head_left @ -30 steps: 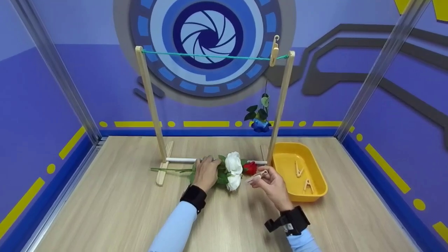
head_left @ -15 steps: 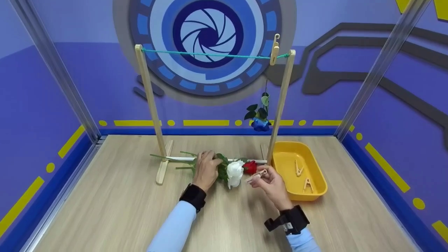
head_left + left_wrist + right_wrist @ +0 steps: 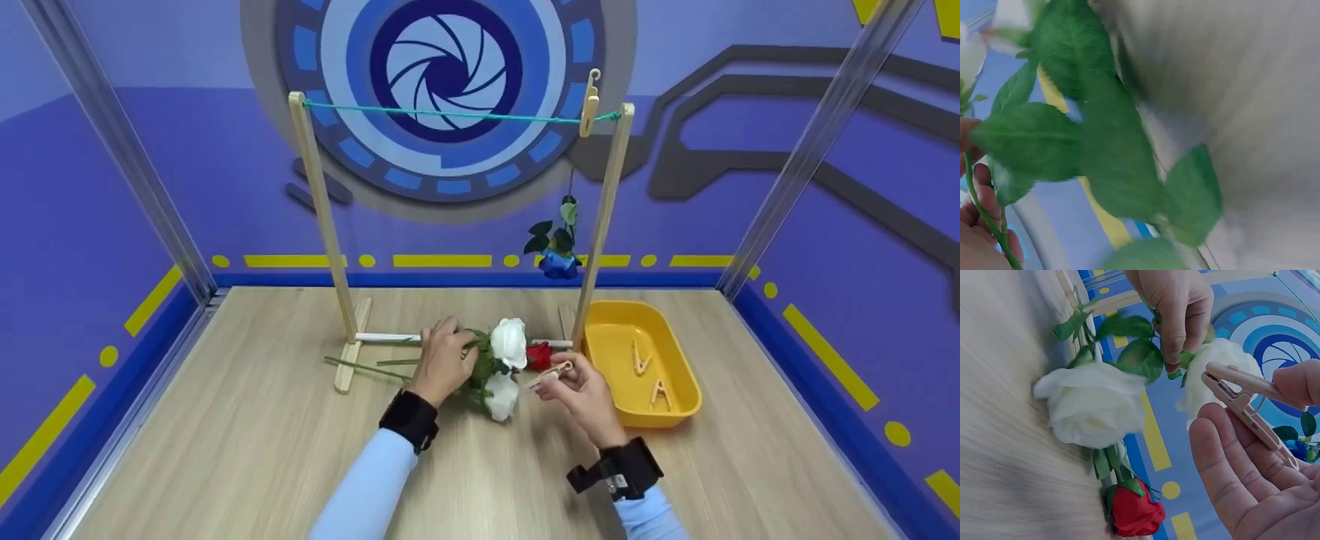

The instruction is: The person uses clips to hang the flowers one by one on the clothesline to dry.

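The left hand is partly closed, thumb and fingers pinching the green stem of the farther white rose, whose bloom is raised off the middle of the bench. The nearer white rose sits beside it, toward the front edge; whether it touches the bench, I cannot tell. A red rose lies just beyond, against the white bar of a wooden rack standing toward the back edge. Green stems reach out past the left hand toward the bench's left edge. The right hand, half curled, pinches a clothespin between thumb and fingers, near the blooms. A yellow tray stands toward the back right corner, two wooden pegs lying inside. Another peg is on the rack's green string, by the right post; below, a blue rose hangs head down.
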{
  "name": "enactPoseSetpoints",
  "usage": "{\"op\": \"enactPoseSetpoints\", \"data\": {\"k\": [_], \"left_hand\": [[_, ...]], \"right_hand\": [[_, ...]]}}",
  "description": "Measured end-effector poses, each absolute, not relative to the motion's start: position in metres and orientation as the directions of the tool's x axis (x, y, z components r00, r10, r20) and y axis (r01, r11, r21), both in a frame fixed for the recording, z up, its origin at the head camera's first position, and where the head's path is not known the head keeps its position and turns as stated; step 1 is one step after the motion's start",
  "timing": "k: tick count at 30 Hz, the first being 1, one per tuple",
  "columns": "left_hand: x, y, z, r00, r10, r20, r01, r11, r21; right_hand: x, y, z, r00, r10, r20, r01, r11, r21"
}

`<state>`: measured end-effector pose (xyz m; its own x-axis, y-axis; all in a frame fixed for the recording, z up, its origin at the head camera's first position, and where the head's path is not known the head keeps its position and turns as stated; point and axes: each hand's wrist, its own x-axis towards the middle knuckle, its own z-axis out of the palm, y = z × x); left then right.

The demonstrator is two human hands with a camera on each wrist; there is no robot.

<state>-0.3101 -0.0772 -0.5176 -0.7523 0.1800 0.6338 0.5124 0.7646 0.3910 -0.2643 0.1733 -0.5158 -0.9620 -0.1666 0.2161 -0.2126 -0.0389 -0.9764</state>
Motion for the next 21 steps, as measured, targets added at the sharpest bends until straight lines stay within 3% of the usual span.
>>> {"op": "enactPoseSetpoints", "data": {"k": [6, 16, 21], "left_hand": [[-0.297, -0.078, -0.51, -0.774, 0.179, 0.607, 0.507, 0.75, 0.425], [-0.261, -0.076, -0.497, -0.741, 0.221, 0.634, 0.563, 0.72, 0.405], [-0.239, -0.08, -0.494, -0.78, 0.284, 0.557, 0.577, 0.67, 0.467]], "right_hand": [[-0.265, 0.176, -0.515, -0.965, -0.149, 0.216, -0.211, -0.055, -0.976], [-0.265, 0.183, -0.51, -0.973, -0.105, 0.206, -0.202, -0.045, -0.978], [-0.266, 0.189, -0.507, -0.979, -0.079, 0.188, -0.188, -0.009, -0.982]]}}
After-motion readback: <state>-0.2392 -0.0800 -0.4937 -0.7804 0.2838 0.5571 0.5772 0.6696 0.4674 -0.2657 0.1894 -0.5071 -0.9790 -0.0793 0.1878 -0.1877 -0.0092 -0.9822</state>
